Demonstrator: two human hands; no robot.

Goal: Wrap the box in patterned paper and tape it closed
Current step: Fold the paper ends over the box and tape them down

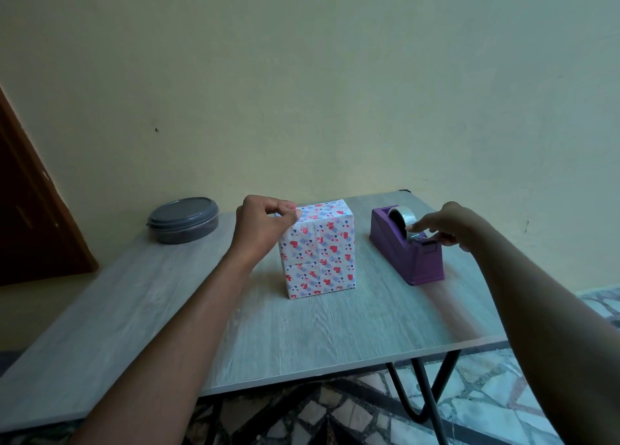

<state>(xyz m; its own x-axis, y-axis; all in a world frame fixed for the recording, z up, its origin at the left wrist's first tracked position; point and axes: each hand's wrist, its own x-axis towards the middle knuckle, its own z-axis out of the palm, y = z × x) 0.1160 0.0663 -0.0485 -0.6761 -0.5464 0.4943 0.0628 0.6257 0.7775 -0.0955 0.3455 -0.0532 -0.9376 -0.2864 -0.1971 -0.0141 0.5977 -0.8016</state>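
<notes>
Box [318, 250], wrapped in heart-patterned paper, stands upright mid-surface [134, 310]. Left hand [265, 223], at its ten o'clock, pinches the paper at the box's top left corner with curled fingers. Dispenser [406, 246] sits at the box's three o'clock; right hand [446, 223] reaches over it, fingers pinching the tape [402, 218] end at the cutter. Lidded tub [183, 220] rests at ten o'clock.

Two bare forearms reach in from the near edge of the table [134, 310]. The left hand [265, 223] and right hand [449, 223] wear no rings, watch or gloves. No sleeve shows on either arm.
</notes>
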